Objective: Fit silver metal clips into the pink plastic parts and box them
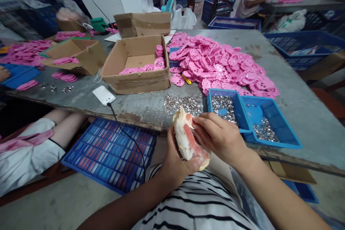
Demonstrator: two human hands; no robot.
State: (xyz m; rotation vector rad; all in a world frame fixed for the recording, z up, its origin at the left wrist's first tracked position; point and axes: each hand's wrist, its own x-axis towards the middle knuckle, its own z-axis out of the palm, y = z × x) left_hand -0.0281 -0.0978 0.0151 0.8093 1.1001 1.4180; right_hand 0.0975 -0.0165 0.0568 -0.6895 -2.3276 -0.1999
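Note:
A partly peeled piece of pomelo (181, 137), white pith with pinkish-red flesh showing, is held over my lap at the table's front edge. My left hand (175, 161) wraps round it from below and the left, the thumb lying across its lower end. From the right, my right hand (222, 136) pinches at the flesh and thin skin near the top; its fingertips are partly hidden. Just beyond the fruit, small shiny metal pieces (183, 103) lie loose on the table. Two blue trays (289, 142) of similar pieces sit beyond my right hand.
A large heap of pink plastic parts (229, 64) covers the table's back right. An open cardboard box (137, 83) holds more of them. A white phone (104, 95) trails a black cable beside a blue crate (107, 154). Another person's legs (67, 125) are at left.

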